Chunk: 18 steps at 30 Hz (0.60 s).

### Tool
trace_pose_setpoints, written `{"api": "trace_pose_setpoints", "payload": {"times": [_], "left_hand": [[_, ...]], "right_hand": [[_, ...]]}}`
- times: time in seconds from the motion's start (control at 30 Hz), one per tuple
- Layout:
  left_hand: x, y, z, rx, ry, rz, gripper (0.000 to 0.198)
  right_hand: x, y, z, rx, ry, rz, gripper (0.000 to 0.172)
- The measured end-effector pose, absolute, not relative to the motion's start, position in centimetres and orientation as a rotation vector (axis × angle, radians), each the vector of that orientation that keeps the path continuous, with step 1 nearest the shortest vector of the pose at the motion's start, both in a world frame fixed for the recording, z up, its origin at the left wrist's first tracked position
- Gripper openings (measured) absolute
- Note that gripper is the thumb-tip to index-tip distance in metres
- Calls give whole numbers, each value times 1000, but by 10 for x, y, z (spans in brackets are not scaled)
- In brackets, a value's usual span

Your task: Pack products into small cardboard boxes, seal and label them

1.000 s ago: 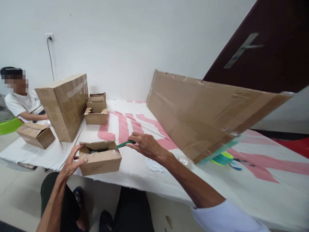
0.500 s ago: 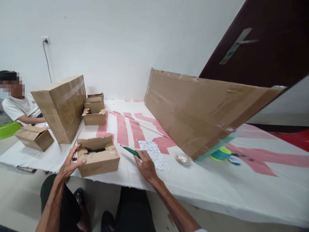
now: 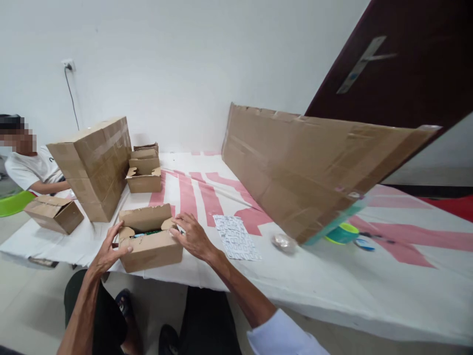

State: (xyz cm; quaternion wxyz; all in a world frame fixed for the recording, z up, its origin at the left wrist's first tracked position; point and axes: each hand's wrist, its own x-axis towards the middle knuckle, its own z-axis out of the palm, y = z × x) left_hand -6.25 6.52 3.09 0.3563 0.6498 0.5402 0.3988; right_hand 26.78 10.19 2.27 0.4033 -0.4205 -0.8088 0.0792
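A small cardboard box (image 3: 151,254) sits at the near edge of the table with its lid raised at the back. Something green and dark shows inside the box, too little of it to name. My left hand (image 3: 107,254) grips the box's left end, thumb over the front edge and fingers behind the corner. At the opposite end, my right hand (image 3: 194,238) holds the right side flap and top edge between thumb and fingers. To the right of that hand lies a printed white sheet (image 3: 236,239) with rows of small marks.
Stacked cartons (image 3: 98,170) stand at left beside open boxes (image 3: 144,183) and a smaller carton (image 3: 53,213). A large cardboard panel (image 3: 314,167) leans at right, near a clear tape roll (image 3: 284,242) and a teal-and-yellow roll (image 3: 343,233). Another person (image 3: 33,167) sits at far left.
My right hand has moved left onto the box, and the green pen-like tool it held is out of sight. The box's opening is wider. My left hand stays put.
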Motion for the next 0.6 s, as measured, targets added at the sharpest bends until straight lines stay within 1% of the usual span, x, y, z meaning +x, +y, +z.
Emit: {"api": "trace_pose_setpoints", "payload": {"times": [0.1,0.37,0.5,0.6], "left_hand": [[-61,64,32,1665,1375,1019,96],[-62,64,31,1666,1374,1018,100],[-66,66,28,1613,1337,1074,87],[-68,68,25,1567,1348,1082,83]], "right_hand": [[257,105,29,-1054,-2157,201,11],[254,100,26,-847,-2053,244,17],[257,89,30,-783,-1932,270,17],[261,75,34,-717,-1882,249,18]]}}
